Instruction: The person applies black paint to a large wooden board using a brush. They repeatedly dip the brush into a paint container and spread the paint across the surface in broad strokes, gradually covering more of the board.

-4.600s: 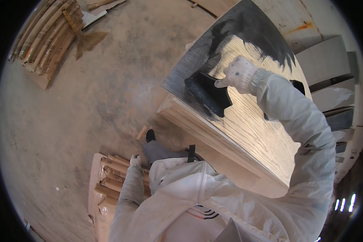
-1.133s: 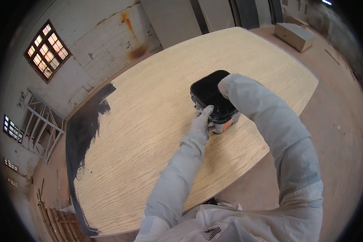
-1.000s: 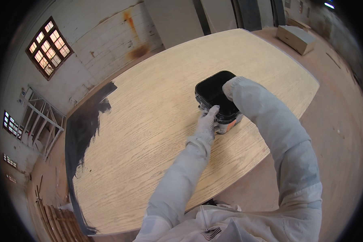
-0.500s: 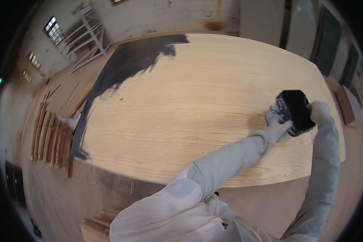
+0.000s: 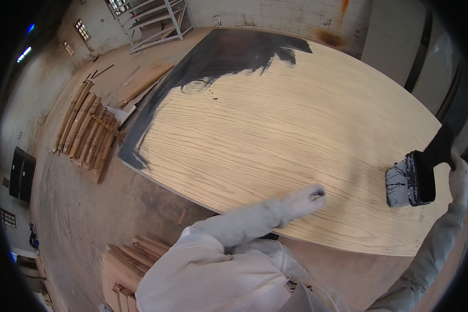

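Paint-streaked and pale outside, black inside, a square tub point(image 5: 399, 186) stands at the right end of a wood-grain panel point(image 5: 265, 135). Just right of it is my gloved right hand point(image 5: 459, 179), closed around the handle of a broad black spreading tool point(image 5: 440, 145). The tool's wide head is raised by the tub's upper rim; whether it is a brush or a scraper cannot be made out. My gloved left hand point(image 5: 304, 202) hovers above the near part of the panel, fingers curled, dark at the fingertips, holding nothing visible. Black paint point(image 5: 226, 54) covers the panel's far left corner and left edge.
Wrapped brown bundles point(image 5: 86, 130) are stacked on the floor at the left. More brown boards point(image 5: 132, 260) lie near my left side. A metal rack point(image 5: 153, 21) stands by the far wall, and tall grey panels point(image 5: 392, 47) lean at the far right.
My left hand has let go of the tub and drawn back left. The tub now rests on the panel, and my right hand has raised the black tool. The view has turned.
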`<state>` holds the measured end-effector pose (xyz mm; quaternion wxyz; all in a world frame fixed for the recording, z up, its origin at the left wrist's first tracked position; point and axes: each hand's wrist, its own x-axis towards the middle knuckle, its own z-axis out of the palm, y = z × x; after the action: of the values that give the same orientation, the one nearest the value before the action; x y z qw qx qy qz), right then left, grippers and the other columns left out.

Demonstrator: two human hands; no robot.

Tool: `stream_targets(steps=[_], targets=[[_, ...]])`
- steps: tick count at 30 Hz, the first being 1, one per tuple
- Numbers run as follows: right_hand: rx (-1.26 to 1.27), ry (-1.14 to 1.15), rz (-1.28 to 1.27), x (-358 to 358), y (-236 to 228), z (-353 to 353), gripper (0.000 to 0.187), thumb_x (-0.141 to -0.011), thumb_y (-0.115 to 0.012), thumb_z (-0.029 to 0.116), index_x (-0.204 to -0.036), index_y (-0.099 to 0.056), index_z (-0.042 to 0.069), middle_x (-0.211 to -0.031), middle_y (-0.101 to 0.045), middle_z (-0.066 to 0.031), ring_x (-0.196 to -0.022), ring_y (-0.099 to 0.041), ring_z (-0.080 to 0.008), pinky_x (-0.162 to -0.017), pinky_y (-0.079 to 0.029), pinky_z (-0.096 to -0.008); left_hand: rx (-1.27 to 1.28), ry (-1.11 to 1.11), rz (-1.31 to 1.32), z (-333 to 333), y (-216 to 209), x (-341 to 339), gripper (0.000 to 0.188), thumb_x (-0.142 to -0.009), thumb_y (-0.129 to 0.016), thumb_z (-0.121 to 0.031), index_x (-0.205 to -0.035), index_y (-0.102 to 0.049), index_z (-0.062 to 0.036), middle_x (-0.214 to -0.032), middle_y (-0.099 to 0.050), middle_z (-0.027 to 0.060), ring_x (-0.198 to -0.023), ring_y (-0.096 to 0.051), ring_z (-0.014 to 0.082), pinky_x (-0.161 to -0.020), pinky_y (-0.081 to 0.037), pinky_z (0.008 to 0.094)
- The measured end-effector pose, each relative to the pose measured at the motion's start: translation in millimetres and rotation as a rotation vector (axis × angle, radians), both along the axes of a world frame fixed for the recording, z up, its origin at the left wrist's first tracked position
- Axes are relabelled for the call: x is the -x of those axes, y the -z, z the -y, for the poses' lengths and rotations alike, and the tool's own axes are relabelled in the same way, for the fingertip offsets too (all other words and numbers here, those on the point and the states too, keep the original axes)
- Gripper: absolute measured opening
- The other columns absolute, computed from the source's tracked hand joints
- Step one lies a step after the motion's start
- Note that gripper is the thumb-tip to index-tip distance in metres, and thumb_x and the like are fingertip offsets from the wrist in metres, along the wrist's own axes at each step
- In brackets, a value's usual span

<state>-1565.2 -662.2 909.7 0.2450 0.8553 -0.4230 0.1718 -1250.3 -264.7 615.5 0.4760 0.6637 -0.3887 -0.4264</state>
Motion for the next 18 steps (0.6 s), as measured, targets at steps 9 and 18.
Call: stream_targets(steps=[9, 18], targets=[[-0.862, -0.248, 0.415, -221.3, 200.1, -113.9, 0.057, -0.086, -0.068, 0.007, -0.141, -0.069, -0.004, -0.122, -0.079, -0.0175, -0.109, -0.074, -0.0236, -0.097, -0.056, -0.0356, 0.201, -0.552, 0.875, -288.9, 47.8, -148.6, 0.027, -0.088, -0.077, -0.008, -0.113, -0.067, -0.0061, -0.128, -0.071, 0.0164, -0.125, -0.067, 0.0386, -0.111, -0.05, 0.05], [-0.945, -0.285, 0.272, -548.9, 295.5, -380.2, 0.057, -0.095, -0.068, 0.023, -0.148, -0.065, 0.001, -0.137, -0.073, -0.0248, -0.126, -0.072, -0.0349, -0.106, -0.055, -0.0391, 0.281, -0.581, 1.03, -394.4, 61.6, -236.2, 0.03, -0.083, -0.075, -0.007, -0.112, -0.065, -0.007, -0.124, -0.068, 0.0151, -0.124, -0.063, 0.0418, -0.112, -0.048, 0.0566]])
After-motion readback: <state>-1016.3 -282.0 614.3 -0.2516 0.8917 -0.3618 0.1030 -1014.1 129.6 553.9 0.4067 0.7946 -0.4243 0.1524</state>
